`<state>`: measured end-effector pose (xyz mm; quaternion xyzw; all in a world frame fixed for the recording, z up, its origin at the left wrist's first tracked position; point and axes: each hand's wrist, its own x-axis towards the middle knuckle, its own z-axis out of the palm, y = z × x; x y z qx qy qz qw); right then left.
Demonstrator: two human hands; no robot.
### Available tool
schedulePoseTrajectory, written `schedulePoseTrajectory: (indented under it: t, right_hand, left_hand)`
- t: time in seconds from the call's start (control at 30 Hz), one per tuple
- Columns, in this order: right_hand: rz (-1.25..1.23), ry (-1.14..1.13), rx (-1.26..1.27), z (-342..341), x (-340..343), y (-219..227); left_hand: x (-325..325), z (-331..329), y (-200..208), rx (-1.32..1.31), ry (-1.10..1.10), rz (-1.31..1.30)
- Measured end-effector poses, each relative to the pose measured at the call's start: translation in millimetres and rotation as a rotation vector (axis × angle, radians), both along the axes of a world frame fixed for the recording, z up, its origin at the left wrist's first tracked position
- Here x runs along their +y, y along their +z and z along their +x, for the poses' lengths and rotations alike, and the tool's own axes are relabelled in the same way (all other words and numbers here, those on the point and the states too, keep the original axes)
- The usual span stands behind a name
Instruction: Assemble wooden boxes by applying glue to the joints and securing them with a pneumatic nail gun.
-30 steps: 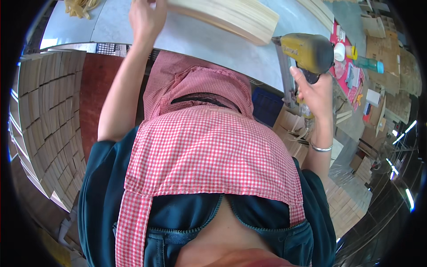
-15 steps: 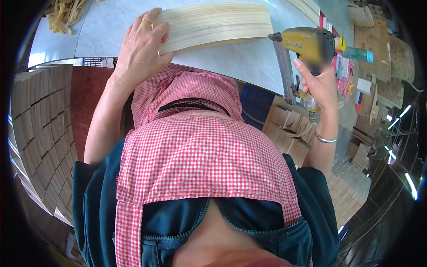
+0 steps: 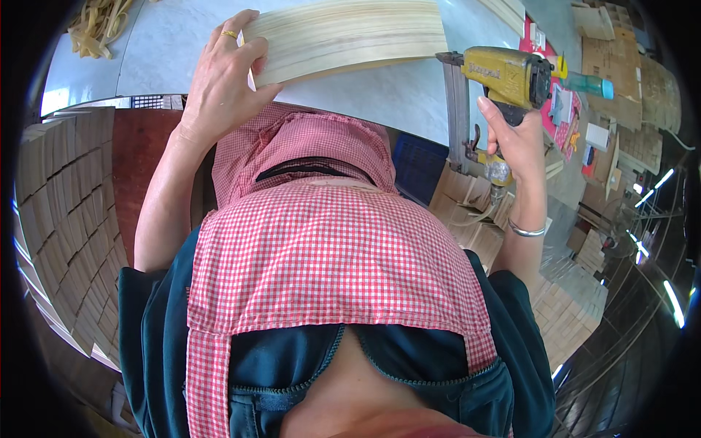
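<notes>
A long pale wooden piece with striped grain [image 3: 350, 36] lies over the light marbled table [image 3: 164, 55]. My left hand [image 3: 223, 84], with a ring on it, grips its left end, thumb at the near corner and fingers over the far side. My right hand [image 3: 521, 143] is wrapped round the black handle of a yellow nail gun [image 3: 496, 67]. The nail gun's nose touches or nearly touches the right end of the wooden piece; I cannot tell which. Its silver magazine runs down toward me, and an air hose fitting hangs below the handle.
Stacked wooden pieces [image 3: 62, 197] stand at the left. A tangle of tan strips [image 3: 97, 28] lies at the table's far left. A bottle with a blue cap [image 3: 590, 85] and a pink surface with small items [image 3: 566, 128] are at the right, near cardboard [image 3: 613, 62].
My left hand and the left end of the wooden piece have shifted slightly left. The nail gun has also come a little left, staying at the right end.
</notes>
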<state>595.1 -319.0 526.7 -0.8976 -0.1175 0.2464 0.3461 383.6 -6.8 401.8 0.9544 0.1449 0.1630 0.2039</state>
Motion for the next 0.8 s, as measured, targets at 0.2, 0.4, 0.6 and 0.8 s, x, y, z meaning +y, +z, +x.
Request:
schedulePoseTrajectory:
  t: [0.2,0.4,0.6,0.8]
  right_hand:
    - [0.008,0.026,-0.056,-12.1,7.1,0.7]
    - [0.011,0.121,-0.076,-28.4,16.7,2.2]
    - [-0.005,0.168,-0.057,-30.1,24.8,-0.2]
    - [0.030,0.073,0.015,-37.2,27.9,-1.6]
  left_hand:
    - [-12.6,6.9,11.1,0.033,0.024,-0.052]
    - [-31.0,15.8,10.4,0.026,0.076,0.017]
    - [-33.4,16.0,9.9,0.007,0.093,0.016]
    - [-34.7,19.3,9.7,0.000,0.095,0.000]
